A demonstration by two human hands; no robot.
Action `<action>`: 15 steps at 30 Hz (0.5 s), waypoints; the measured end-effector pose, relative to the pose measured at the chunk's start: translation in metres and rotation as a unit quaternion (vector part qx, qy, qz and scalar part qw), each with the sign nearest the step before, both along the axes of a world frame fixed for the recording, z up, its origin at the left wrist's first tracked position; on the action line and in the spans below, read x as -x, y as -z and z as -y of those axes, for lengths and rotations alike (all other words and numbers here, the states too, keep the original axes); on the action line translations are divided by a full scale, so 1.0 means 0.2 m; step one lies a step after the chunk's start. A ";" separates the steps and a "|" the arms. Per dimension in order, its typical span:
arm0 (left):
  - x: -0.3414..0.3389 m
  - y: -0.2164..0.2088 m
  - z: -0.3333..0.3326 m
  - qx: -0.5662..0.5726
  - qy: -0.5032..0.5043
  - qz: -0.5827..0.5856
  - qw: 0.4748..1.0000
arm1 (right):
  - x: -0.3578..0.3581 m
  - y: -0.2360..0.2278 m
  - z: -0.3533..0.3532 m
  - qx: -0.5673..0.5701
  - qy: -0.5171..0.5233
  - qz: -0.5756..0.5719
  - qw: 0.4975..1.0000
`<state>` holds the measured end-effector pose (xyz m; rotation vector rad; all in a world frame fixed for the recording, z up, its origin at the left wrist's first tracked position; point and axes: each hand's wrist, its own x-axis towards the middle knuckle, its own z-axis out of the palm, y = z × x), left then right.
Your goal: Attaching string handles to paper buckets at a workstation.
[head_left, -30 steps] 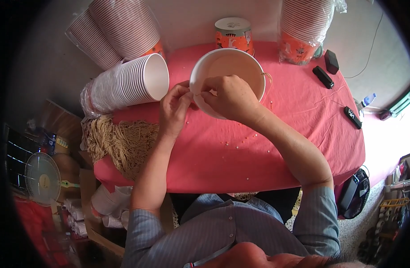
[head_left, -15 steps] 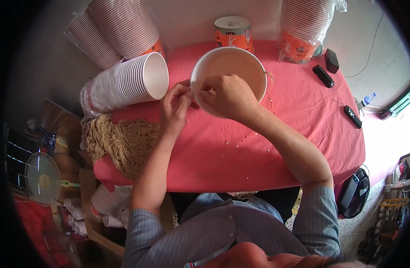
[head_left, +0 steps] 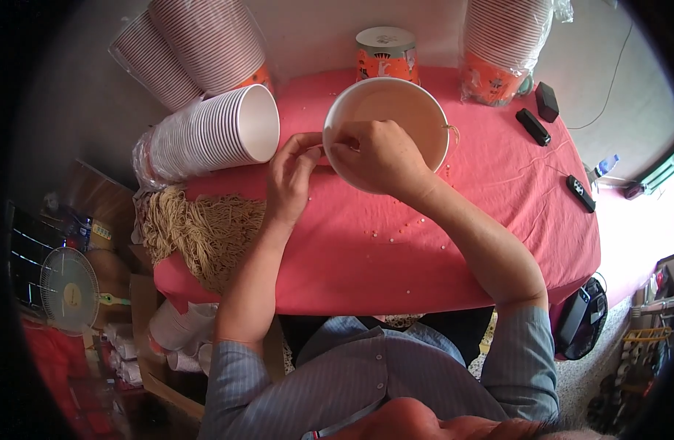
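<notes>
A large white paper bucket stands on the red-covered table before me, its mouth facing up. A beige cord forms a small loop through its right wall near the rim. My right hand reaches over the near rim into the bucket, thumb and fingers pinched together close to the left wall; whatever they hold is hidden. Outside that same wall is my left hand, its thumb and forefinger brought together at the bucket's side. What is between those fingers is too small to name.
Nested white buckets lie at left, beside a heap of beige cords. An upturned orange printed bucket stands behind. Wrapped stacks rise at back right, near black devices. Small bits dot the red cloth.
The bucket has shifted slightly right, with the cord loop. My left hand's fingers sit a little farther from its rim, while my right hand stays inside the bucket.
</notes>
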<state>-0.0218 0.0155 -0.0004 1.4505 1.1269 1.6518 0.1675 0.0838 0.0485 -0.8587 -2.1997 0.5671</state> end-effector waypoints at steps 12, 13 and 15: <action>-0.11 -0.02 0.03 0.033 -0.086 -0.057 0.994 | -0.04 -0.04 -0.02 0.054 -0.008 -0.013 0.998; -0.11 -0.02 0.03 0.035 -0.103 -0.069 0.992 | -0.04 -0.04 -0.02 0.059 -0.009 -0.018 0.998; -0.10 -0.01 0.03 0.019 -0.127 -0.105 0.986 | -0.04 -0.04 -0.02 0.055 -0.013 -0.016 0.998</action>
